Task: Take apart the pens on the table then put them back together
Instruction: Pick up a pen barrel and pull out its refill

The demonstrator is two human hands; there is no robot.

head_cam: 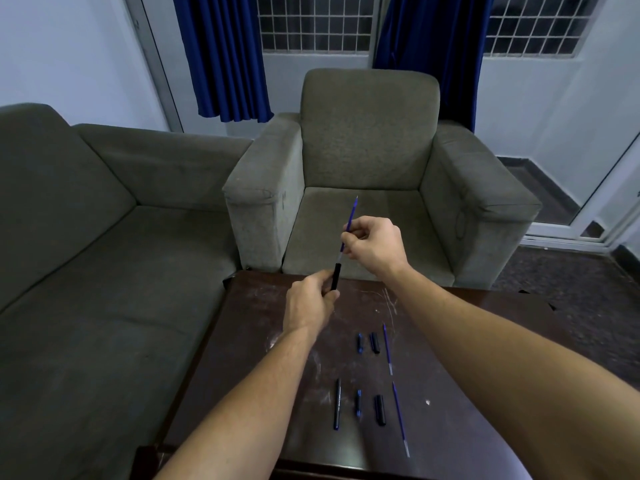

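Dark table (242,341), grey armchair (367,133) behind. Left hand (310,304) grips black barrel (336,276); right hand (374,244) pinches blue refill (353,211), sticking out toward 1 o'clock, in line with barrel.

A gray armchair (367,150) stands in the middle. A long gray sofa (104,237) sits just beside it on the left. Blue curtains (225,57) hang behind them by windows (311,26) with white grids.

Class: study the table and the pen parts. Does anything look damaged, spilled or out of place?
Only the table: pale scratches and whitish smudges mar its dark top. The pen parts lie in neat rows; nothing spilled.
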